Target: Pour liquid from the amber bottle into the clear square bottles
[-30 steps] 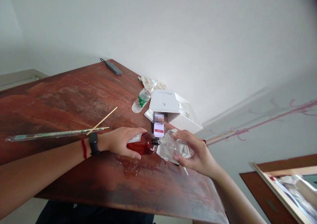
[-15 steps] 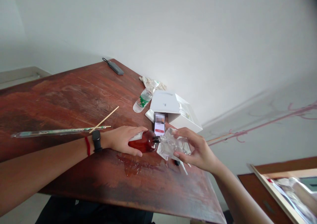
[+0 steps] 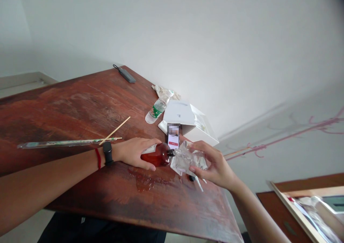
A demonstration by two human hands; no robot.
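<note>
My left hand (image 3: 138,152) is wrapped round an amber bottle (image 3: 161,155) with a white label, its black threaded neck pointing right. In my right hand (image 3: 211,162) is a clear faceted bottle (image 3: 185,159), tilted, its narrow neck meeting the mouth of the amber bottle. Whether liquid passes between them I cannot make out. A wet puddle (image 3: 145,181) spreads on the table below the amber bottle. Beneath my right hand lie a black cap (image 3: 191,178) and a thin white tube (image 3: 199,184).
On the wooden table (image 3: 67,107) stands a clear plastic bottle with a green label (image 3: 157,110), beside a white box (image 3: 179,113) and a phone (image 3: 173,135). Wooden chopsticks (image 3: 115,130) and their wrapper (image 3: 53,144) lie left. A grey device (image 3: 126,74) rests at the far corner.
Both hands keep their hold, and the two bottles stay mouth to mouth. The whole view has shifted very slightly; nothing else visibly differs.
</note>
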